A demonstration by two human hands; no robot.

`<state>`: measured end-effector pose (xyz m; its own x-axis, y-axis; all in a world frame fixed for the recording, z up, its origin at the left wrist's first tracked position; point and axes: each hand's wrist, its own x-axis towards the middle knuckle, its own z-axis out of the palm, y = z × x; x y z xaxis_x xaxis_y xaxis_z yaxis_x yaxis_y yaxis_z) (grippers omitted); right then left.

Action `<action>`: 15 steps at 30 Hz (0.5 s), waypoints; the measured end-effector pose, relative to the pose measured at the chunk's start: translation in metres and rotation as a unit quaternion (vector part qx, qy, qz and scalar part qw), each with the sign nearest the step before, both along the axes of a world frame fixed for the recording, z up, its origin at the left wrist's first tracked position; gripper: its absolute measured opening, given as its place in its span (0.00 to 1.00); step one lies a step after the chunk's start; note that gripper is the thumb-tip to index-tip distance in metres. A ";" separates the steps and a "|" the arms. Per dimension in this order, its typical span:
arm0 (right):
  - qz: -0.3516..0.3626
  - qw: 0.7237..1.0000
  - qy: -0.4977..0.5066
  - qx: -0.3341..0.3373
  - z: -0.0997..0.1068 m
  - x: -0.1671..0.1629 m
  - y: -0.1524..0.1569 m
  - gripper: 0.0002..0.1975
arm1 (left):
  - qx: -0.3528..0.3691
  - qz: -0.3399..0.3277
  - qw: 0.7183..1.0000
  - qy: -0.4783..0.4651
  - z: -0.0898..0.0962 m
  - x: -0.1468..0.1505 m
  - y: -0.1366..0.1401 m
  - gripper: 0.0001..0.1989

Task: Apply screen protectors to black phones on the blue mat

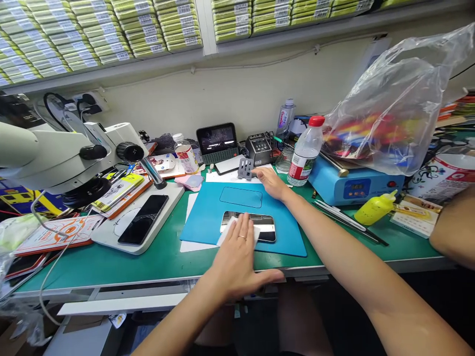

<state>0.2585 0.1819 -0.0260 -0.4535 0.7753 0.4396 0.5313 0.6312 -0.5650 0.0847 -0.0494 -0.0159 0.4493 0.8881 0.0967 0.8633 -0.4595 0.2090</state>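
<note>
My left hand (pixel 237 257) lies flat with fingers stretched out, pressing a white wipe (pixel 257 234) onto the left part of a phone (pixel 267 227). The phone's glossy dark face reflects bright bands, and the hand and wipe cover part of it. Beneath it is a blue mat (pixel 202 212). Farther back on the mat lies a clear, black-edged rounded rectangle (pixel 241 197). My right hand (pixel 272 184) is at the mat's back edge, its fingers extended toward a small grey slotted stand (pixel 245 168). Whether the fingertips touch the stand, I cannot tell.
A microscope (pixel 55 158) stands left, a dark phone (pixel 144 219) on its base. At right are a red-capped bottle (pixel 306 151), tweezers (pixel 343 217), a yellow squeeze bottle (pixel 374 207), and a blue device (pixel 341 183) beneath a plastic bag (pixel 393 99). Another person's arm (pixel 454 227) reaches in.
</note>
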 end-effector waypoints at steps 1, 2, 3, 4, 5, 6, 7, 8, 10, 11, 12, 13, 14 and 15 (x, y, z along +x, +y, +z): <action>0.001 1.000 -0.001 -0.003 0.000 0.000 -0.001 0.46 | 0.001 0.015 1.000 0.007 0.000 -0.008 0.001 0.59; 0.001 1.000 -0.002 -0.005 0.001 0.000 -0.002 0.46 | 0.000 0.033 0.999 0.014 0.000 -0.014 0.004 0.58; 0.001 1.000 -0.002 -0.007 0.002 -0.001 -0.003 0.46 | -0.002 0.052 0.998 0.018 0.000 -0.018 0.009 0.57; 0.001 1.000 -0.002 -0.008 0.003 -0.001 -0.004 0.46 | -0.005 0.068 0.997 0.021 0.001 -0.019 0.014 0.57; 0.000 1.000 -0.001 -0.010 0.005 -0.001 -0.005 0.46 | -0.007 0.081 0.996 0.020 0.002 -0.018 0.020 0.56; 0.000 1.000 -0.001 -0.011 0.006 -0.001 -0.006 0.47 | -0.010 0.091 0.996 0.018 0.003 -0.015 0.025 0.56; 0.000 1.000 0.000 -0.013 0.007 -0.001 -0.007 0.47 | -0.013 0.097 0.995 0.013 0.004 -0.010 0.030 0.56; -0.003 1.000 0.003 -0.013 0.008 -0.001 -0.007 0.47 | -0.016 0.098 0.995 0.008 0.005 -0.003 0.034 0.56; -0.014 1.000 0.013 -0.016 0.009 -0.001 -0.006 0.48 | -0.026 0.093 0.995 -0.008 0.007 0.015 0.038 0.58; -0.022 0.999 0.019 -0.018 0.010 0.000 -0.005 0.48 | -0.030 0.084 0.996 -0.018 0.007 0.025 0.038 0.59; -0.030 0.999 0.024 -0.020 0.010 0.000 -0.005 0.48 | -0.033 0.072 0.996 -0.028 0.008 0.035 0.036 0.60; -0.036 0.999 0.028 -0.021 0.010 0.001 -0.004 0.49 | -0.034 0.060 0.997 -0.039 0.008 0.044 0.034 0.60; -0.038 0.999 0.029 -0.020 0.010 0.001 -0.003 0.49 | -0.032 0.047 0.997 -0.048 0.008 0.053 0.030 0.61; -0.036 0.999 0.028 -0.018 0.009 0.001 -0.002 0.49 | -0.031 0.040 0.997 -0.055 0.008 0.060 0.027 0.61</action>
